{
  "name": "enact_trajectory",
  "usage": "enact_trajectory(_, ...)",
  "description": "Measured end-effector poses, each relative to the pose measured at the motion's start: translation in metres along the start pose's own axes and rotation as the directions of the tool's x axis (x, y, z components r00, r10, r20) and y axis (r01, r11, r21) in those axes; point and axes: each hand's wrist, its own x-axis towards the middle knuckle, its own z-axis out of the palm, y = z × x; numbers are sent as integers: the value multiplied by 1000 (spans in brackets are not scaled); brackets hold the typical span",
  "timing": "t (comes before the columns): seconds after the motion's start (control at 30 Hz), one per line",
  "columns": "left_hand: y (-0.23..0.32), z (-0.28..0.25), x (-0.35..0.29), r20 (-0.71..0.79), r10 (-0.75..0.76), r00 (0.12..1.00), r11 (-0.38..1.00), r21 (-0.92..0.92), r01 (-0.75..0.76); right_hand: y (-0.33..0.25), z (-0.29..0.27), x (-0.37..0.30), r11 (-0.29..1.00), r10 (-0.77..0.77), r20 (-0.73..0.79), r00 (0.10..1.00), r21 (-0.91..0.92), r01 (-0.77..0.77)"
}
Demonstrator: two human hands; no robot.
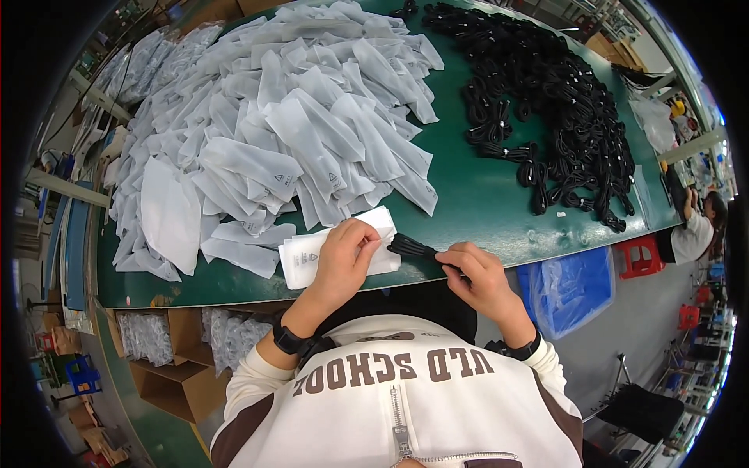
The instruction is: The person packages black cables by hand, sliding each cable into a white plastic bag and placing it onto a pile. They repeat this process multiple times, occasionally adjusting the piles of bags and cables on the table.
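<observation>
My right hand (475, 273) pinches one end of a coiled black cable (413, 247) above the table's front edge. The cable's other end points left, at the mouth of the top bag in a stack of flat white plastic bags (300, 261). Over that stack my left hand (348, 251) has its thumb and forefinger closed at the bag's edge, next to the cable's tip. How far the tip reaches into the bag I cannot tell. Beyond my hands lies a large heap of filled translucent white bags (312, 140). A pile of bundled black cables (577, 132) spreads at the right.
Everything lies on a green table (460, 203). Below its front edge stand a blue bin (568, 288) lined with clear plastic and, to the left, open cardboard boxes (175, 382). A red stool (641, 256) is at the right, near another person (693, 234).
</observation>
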Motion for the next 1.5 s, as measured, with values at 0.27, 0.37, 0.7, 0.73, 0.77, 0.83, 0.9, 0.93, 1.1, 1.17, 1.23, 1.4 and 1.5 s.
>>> enact_trajectory(0.27,2,0,-1,7,-6,1000,1000,6,6,0,4,1,995,-58,-38,998,-79,55)
enact_trajectory(0.37,-1,2,-1,-10,-2,1000,1000,-28,2,0,4,3,991,-102,-22,995,-94,99)
enact_trajectory(0.7,6,-2,-2,86,-108,990,994,22,107,2,6,0,983,-104,-102,989,-163,86)
enact_trajectory(0.73,4,-1,-2,64,-109,992,994,-5,110,1,6,0,982,-130,-97,987,-150,114)
enact_trajectory(0.77,3,0,-2,42,-110,993,993,-32,112,1,6,0,982,-130,-97,987,-151,114)
enact_trajectory(0.83,2,1,-2,20,-112,993,992,-56,113,-1,7,0,979,-145,-30,989,-150,139)
enact_trajectory(0.9,3,2,-2,10,-82,997,992,-94,82,0,8,0,977,-153,3,988,-149,151)
enact_trajectory(0.93,4,2,-2,5,-66,998,991,-113,66,1,10,0,992,-112,7,994,-62,113)
enact_trajectory(1.1,18,-3,5,62,213,975,977,4,-214,2,16,-5,812,401,175,899,386,-437)
enact_trajectory(1.17,20,-3,8,93,235,968,971,17,-237,1,17,-4,617,563,289,775,477,-626)
enact_trajectory(1.23,21,-4,12,109,247,963,968,23,-251,0,16,4,903,252,104,962,333,-273)
enact_trajectory(1.4,28,-10,30,51,189,981,982,-37,-187,7,19,19,982,-122,-24,992,139,124)
enact_trajectory(1.5,32,-16,39,30,180,983,983,-52,-178,5,19,35,965,-222,-55,973,128,228)
